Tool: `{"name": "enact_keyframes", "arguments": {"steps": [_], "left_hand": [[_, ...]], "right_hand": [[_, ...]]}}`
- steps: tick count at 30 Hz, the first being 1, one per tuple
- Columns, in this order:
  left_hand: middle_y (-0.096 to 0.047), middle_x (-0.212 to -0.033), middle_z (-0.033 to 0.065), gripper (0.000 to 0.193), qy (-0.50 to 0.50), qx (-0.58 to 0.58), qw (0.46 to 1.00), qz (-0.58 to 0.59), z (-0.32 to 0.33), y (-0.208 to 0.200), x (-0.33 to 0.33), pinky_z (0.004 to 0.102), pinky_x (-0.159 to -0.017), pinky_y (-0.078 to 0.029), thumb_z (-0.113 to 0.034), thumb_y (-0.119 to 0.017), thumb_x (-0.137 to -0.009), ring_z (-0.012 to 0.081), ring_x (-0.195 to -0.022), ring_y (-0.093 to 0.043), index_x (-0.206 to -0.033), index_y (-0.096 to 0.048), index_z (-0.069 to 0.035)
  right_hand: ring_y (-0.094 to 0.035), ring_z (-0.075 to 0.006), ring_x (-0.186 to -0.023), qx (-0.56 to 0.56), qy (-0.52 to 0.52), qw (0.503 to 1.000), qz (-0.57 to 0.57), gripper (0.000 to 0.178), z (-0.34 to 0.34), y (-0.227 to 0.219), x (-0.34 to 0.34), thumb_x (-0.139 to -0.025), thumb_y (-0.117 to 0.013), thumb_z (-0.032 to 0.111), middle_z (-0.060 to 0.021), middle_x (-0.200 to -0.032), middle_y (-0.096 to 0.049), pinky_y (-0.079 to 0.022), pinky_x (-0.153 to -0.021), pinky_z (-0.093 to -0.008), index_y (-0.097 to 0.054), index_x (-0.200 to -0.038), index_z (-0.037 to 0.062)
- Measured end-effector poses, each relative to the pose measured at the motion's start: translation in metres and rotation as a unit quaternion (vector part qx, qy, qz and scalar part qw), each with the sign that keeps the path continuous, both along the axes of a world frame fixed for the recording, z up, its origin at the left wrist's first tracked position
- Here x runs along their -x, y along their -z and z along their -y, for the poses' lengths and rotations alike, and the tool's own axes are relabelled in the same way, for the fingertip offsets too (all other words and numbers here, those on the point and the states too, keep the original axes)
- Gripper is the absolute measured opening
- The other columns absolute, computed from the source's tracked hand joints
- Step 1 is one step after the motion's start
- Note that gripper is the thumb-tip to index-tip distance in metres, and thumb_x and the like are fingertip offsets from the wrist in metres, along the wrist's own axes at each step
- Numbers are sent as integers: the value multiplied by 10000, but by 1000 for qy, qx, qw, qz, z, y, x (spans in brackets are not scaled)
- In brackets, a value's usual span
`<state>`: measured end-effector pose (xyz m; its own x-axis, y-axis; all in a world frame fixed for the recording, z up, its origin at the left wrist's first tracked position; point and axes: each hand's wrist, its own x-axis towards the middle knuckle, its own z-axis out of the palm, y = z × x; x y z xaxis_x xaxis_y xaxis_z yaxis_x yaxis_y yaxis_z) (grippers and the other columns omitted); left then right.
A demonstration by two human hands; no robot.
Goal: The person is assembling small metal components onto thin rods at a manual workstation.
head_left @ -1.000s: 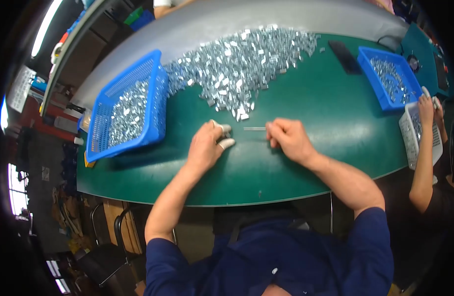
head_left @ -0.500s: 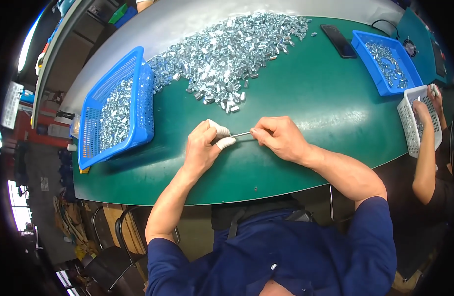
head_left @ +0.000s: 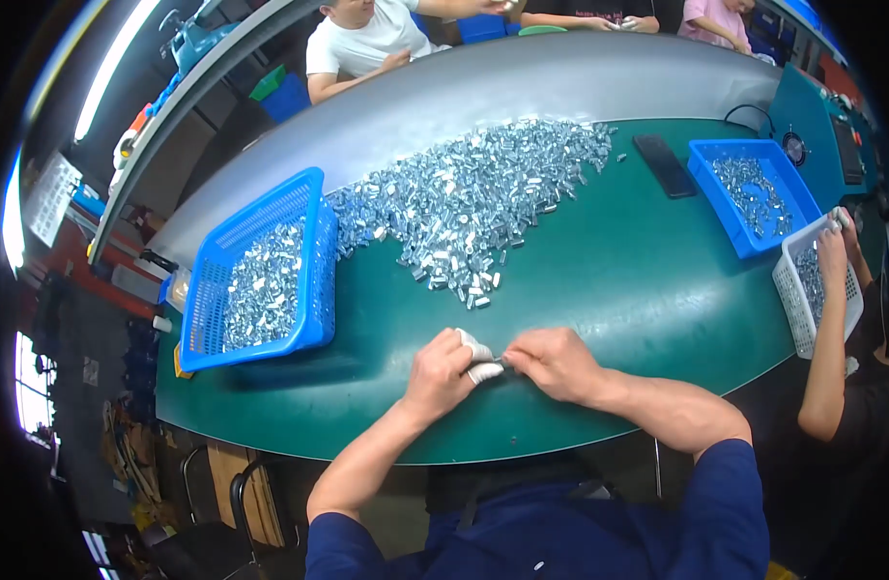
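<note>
A black shirt [head_left: 560, 8] bears unreadably small red lettering [head_left: 607, 18].

A tube light [head_left: 116, 68] and a window [head_left: 33, 391] glow at left.

Bright middle, dim surround, curved fisheye edges.
Tube lamp [head_left: 116, 70] glowed white at upper left; green table [head_left: 599, 319] carried pale glare right of centre; blue basket [head_left: 319, 280] threw a soft shadow beneath; metal pieces [head_left: 454, 213] glinted; corners fell black.

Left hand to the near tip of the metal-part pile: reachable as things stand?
Likely yes: only green tabletop shows between the left hand and the pile of metal parts. Its fingertips, though, seem occupied with a small metal piece.
</note>
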<state>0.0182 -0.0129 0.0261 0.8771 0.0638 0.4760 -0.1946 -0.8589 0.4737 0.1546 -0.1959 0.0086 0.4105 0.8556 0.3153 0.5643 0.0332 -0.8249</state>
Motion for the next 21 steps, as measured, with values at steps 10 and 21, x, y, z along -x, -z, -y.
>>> {"name": "enact_keyframes", "arguments": {"steps": [10, 21], "left_hand": [[-702, -891, 108, 199, 13, 58, 998, 4, -4, 2, -4, 411, -709, -539, -66, -840, -804, 304, -818, -667, -957, -725, -14], [-705, -885, 97, 187, -26, -60, 997, 41, 4, -23, 12, 408, -691, -545, -52, -846, -784, 293, -796, -661, -929, -728, -50]], "right_hand": [[-685, -282, -635, -15, 7, 999, -36, 209, -12, -10, -10, -994, -664, 190, -130, -715, -694, -521, -604, -394, -719, -874, 27], [-607, -107, -552, 44, -10, 965, -259, 478, -3, -7, -6, -1076, -573, 339, -44, -597, -644, -468, -532, -303, -686, -747, 10]]}}
